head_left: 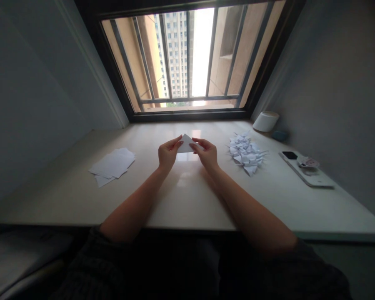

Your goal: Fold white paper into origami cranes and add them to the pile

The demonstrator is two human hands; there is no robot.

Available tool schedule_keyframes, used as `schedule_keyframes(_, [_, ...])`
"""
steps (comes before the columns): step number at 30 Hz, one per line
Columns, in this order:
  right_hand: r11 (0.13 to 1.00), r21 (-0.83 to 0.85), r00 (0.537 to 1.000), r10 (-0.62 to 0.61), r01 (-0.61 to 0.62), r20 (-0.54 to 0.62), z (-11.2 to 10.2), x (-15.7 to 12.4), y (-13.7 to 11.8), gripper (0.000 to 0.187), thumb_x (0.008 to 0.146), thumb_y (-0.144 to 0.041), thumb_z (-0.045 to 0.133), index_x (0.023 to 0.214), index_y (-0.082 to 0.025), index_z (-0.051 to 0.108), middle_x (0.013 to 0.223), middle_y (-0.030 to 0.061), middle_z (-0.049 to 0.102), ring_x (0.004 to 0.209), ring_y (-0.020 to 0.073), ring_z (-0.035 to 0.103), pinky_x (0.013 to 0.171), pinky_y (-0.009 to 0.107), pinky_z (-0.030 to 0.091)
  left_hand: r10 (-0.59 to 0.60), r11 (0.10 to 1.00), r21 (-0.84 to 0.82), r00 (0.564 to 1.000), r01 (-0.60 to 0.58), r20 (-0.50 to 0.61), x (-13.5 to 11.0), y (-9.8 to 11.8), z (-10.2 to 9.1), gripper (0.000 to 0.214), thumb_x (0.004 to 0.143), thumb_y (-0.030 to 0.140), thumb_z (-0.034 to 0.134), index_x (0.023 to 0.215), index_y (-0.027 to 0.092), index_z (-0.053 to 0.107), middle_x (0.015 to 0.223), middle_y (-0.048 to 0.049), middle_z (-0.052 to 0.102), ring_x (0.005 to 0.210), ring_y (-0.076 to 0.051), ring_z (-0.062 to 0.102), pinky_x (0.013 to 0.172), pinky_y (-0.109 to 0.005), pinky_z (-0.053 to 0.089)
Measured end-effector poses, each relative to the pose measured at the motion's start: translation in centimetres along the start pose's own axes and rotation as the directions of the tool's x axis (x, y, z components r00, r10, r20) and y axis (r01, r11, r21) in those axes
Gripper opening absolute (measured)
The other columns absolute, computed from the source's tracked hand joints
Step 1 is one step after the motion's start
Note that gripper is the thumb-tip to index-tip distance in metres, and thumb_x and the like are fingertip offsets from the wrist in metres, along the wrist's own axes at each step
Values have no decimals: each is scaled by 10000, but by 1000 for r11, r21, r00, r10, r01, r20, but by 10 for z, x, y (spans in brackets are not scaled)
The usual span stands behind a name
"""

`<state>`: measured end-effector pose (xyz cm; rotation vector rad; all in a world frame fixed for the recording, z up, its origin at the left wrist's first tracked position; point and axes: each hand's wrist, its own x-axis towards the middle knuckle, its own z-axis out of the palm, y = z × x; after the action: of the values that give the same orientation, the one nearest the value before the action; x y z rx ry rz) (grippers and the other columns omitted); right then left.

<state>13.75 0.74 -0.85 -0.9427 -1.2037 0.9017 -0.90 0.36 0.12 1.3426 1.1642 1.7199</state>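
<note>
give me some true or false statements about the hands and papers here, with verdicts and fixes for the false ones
1. The left hand and the right hand hold the same white paper. True.
2. The flat sheets lie to the left of the left hand. True.
3. The white paper lies on top of the flat sheets. False: it is held between both hands, apart from them.
4. The heap of folded pieces lies on the table, to the right of the right hand. True.
5. The flat sheets are mixed in with the heap. False: they lie on opposite sides of the hands.
</note>
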Motion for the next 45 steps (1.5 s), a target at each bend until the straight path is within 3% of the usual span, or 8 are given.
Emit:
schedule_keyframes(14, [995, -97, 999, -25, 28, 31, -5, 3, 2, 394, 673, -458, 715, 974, -205, 739, 818, 29, 712, 645, 145, 606, 623, 289, 523, -114, 983, 146, 993, 113, 2, 8, 1, -9, 496, 594, 328, 832, 1067, 228, 717, 836, -20, 749, 893, -236, 676, 807, -314, 519])
schedule_keyframes(19, [975, -211, 997, -60, 70, 54, -8, 3, 4, 371, 702, -458, 690, 979, -215, 734, 791, 28, 704, 655, 157, 606, 631, 292, 509, -159, 973, 186, 980, 136, 117, 10, -1, -12, 348, 606, 383, 816, 901, 205, 767, 865, -74, 749, 858, -259, 682, 792, -342, 515])
schedule_keyframes(25, [996, -26, 992, 79, -82, -99, -3, 2, -4, 783, 567, -488, 782, 1252, -206, 528, 814, 6, 656, 611, 139, 601, 563, 265, 494, -227, 974, 15, 973, 227, 43, 5, -3, -5, 325, 581, 389, 817, 811, 165, 764, 830, -83, 744, 750, -206, 663, 725, -310, 493])
schedule_keyframes(27, [983, 51, 981, 181, -178, -70, 1, -2, -8, 715, 548, -520, 782, 1149, -201, 563, 759, -12, 627, 622, 136, 594, 515, 237, 462, -260, 964, -53, 966, 260, 7, 1, -2, -1, 356, 579, 400, 813, 836, 158, 760, 834, -81, 742, 737, -185, 650, 712, -298, 480])
schedule_keyframes(29, [969, 49, 970, 241, -242, 17, 7, -8, -9, 497, 557, -551, 764, 853, -177, 621, 696, -12, 595, 621, 123, 561, 498, 222, 437, -274, 959, -68, 962, 274, 10, -4, -1, 3, 372, 600, 415, 797, 863, 153, 758, 833, -80, 738, 730, -172, 637, 693, -284, 464])
schedule_keyframes(31, [964, 42, 965, 261, -263, 40, 12, -12, -9, 435, 592, -576, 731, 682, -172, 596, 646, -12, 560, 595, 109, 515, 490, 224, 418, -284, 956, -73, 959, 284, 13, -8, 1, 7, 357, 616, 415, 785, 860, 157, 759, 821, -72, 735, 711, -161, 623, 671, -275, 449])
schedule_keyframes(38, [932, 157, 943, 332, -327, -6, 17, -13, -1, 372, 577, -516, 750, 667, -179, 621, 623, -10, 564, 598, 117, 503, 493, 239, 378, -271, 958, -87, 962, 271, 18, -13, 9, 10, 305, 585, 395, 806, 780, 166, 757, 808, -73, 733, 757, -183, 625, 692, -295, 458])
schedule_keyframes(45, [948, 149, 957, 288, -282, -20, 15, -14, -5, 355, 578, -498, 762, 698, -170, 697, 667, 19, 637, 627, 124, 514, 565, 262, 387, -315, 942, -123, 949, 311, -16, -12, 8, 10, 360, 568, 421, 811, 816, 165, 761, 813, -79, 727, 723, -171, 615, 658, -286, 438])
